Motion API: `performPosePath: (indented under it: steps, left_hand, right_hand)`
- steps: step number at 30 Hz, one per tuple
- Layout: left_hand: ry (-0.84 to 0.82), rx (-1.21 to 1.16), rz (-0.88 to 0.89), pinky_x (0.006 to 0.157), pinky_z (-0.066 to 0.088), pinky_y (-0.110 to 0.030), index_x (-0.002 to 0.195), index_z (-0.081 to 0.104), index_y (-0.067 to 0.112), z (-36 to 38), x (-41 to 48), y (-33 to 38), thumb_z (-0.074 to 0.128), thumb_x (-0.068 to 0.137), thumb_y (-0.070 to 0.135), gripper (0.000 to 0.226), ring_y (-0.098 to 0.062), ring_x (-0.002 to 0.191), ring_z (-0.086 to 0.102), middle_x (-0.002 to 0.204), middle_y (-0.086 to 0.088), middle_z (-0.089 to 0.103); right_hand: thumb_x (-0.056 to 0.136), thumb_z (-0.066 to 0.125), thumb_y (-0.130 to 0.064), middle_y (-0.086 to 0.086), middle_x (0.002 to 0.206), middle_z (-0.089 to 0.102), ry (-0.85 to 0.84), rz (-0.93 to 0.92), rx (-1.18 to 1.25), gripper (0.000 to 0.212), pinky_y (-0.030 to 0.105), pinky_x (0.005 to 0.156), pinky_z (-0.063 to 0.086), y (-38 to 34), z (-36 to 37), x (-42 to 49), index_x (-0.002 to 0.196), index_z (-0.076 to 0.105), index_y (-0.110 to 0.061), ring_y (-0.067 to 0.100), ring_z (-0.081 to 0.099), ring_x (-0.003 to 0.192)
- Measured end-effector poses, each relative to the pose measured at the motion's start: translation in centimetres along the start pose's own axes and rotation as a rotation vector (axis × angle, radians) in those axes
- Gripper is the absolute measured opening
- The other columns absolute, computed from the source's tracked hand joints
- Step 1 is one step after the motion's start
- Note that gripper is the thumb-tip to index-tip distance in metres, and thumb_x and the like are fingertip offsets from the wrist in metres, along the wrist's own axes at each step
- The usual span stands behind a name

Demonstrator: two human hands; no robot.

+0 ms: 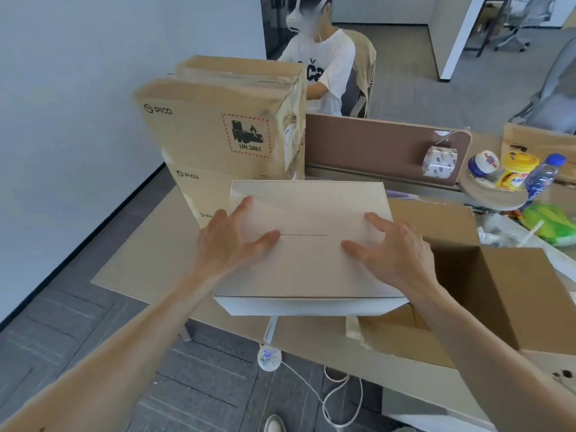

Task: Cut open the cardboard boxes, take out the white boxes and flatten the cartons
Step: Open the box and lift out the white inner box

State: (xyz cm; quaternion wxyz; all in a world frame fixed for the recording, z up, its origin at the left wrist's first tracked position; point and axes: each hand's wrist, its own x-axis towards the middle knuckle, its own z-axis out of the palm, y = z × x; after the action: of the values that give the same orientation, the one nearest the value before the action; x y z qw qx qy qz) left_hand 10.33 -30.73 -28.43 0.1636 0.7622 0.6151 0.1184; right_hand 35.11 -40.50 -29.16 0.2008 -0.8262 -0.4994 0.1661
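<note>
Both palms down on white box [307, 269], left hand [230, 241] and right hand [399, 254], fingers spread, holding nothing

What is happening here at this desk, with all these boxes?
A person lays the left hand and the right hand, fingers spread, on top of a flat white rectangular box on the beige desk. Beside it on the right stands an opened brown cardboard carton. Behind it, stacked brown cardboard cartons with printed labels are taped shut, not yet cut.
</note>
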Motion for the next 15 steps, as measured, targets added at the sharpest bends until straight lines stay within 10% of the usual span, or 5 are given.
performPosePath:
  steps: [15]
  left_hand:
    - [-0.152, -0.052, -0.107, 0.108, 0.034, -0.048, 0.156, 0.024, 0.038, -1.2, 4.2, -18.6, 0.044, 0.063, 0.088, 0.107, -0.037, 0.133, 0.045, 0.134, -0.016, 0.052]
  right_hand:
    - [0.082, 0.068, -0.056, 0.012, 0.130, 0.053, -0.134, 0.027, 0.054, 0.068, 0.040, 0.090, 0.043, -12.8, 13.1, -1.3, 0.142, 0.045, -0.031, 0.035, 0.050, 0.120]
